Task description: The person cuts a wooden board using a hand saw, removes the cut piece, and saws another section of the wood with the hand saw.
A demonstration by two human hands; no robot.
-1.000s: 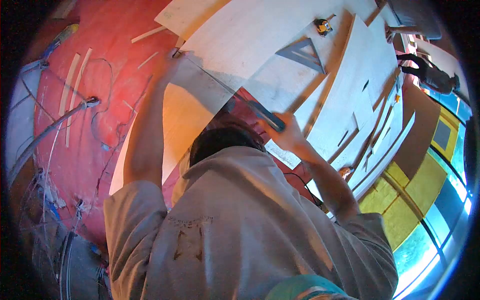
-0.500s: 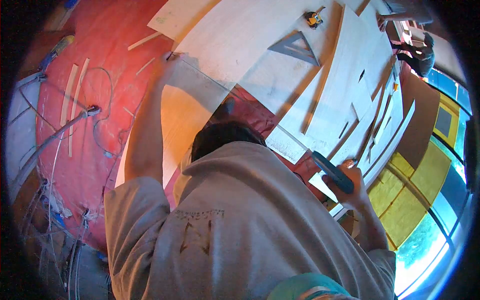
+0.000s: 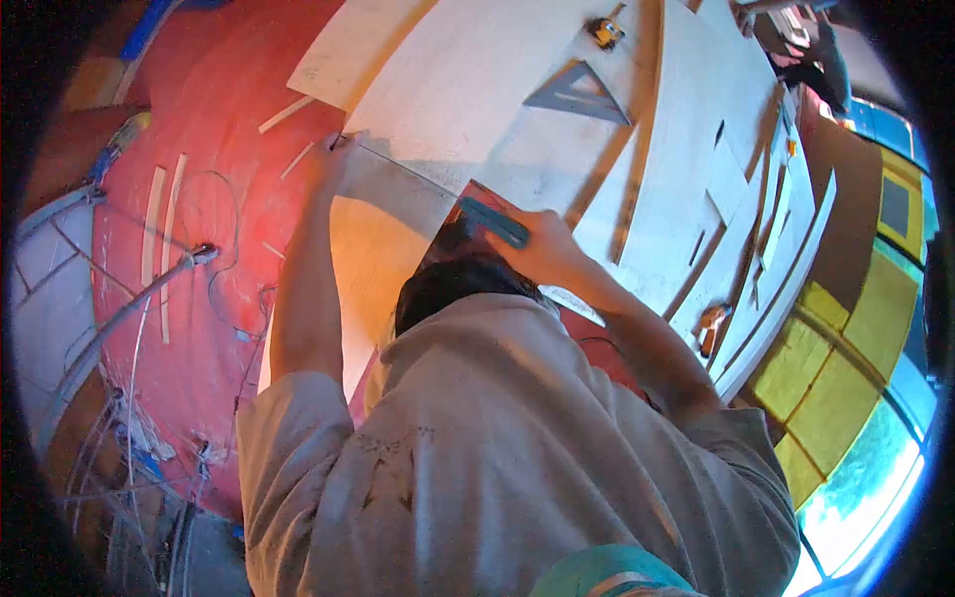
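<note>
My left hand (image 3: 339,147) rests at the upper left corner of a translucent grey strip (image 3: 393,171) on the pale sheets; its fingers are too small and dark to read. My right hand (image 3: 537,247) is closed around a long blue-grey tool (image 3: 492,221), over the dark red gap near the strip's right end. An orange-lit board (image 3: 368,249) lies between my forearms. Above, on the large white sheet (image 3: 438,80), are a grey triangular square (image 3: 580,95) and a yellow-and-black tape measure (image 3: 604,33).
Narrow wooden strips (image 3: 152,224) lie on the red surface (image 3: 229,129) at left, near a metal frame bar (image 3: 119,303) and loose cables. White offcuts and an orange-handled tool (image 3: 711,328) are on the right. Yellow panels (image 3: 846,398) stand beyond; another person (image 3: 821,65) is at upper right.
My right hand has moved left and up with the blue-grey tool, from the right edge of the sheets to the dark red gap. My left hand has stayed at the strip's corner.
</note>
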